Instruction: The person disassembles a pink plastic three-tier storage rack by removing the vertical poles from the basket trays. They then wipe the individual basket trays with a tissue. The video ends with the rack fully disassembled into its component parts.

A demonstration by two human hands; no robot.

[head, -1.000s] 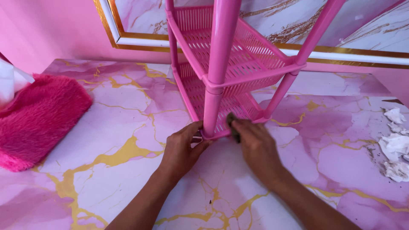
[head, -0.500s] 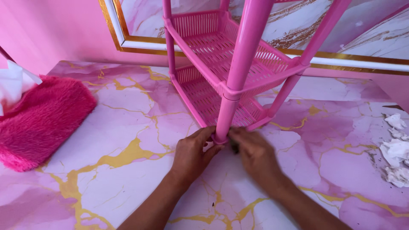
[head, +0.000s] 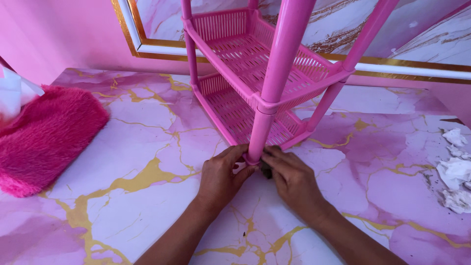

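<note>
Rack point(head: 255, 73) stands on the table point(head: 147, 147) — my left hand point(head: 221, 176) curls around its front post's foot, my right hand point(head: 292, 176) pinches a dark scrap point(head: 266, 171) there. Wiping looks underway — upper shelves remain.

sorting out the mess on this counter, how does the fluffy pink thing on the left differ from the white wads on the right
The fluffy pink thing is one large, furry, bright pink piece; the white wads are several small, crumpled white bits. It lies at the counter's left edge, the wads at the right edge among dark specks. Both rest on the marbled pink counter, away from the hands at the pink rack.
</note>
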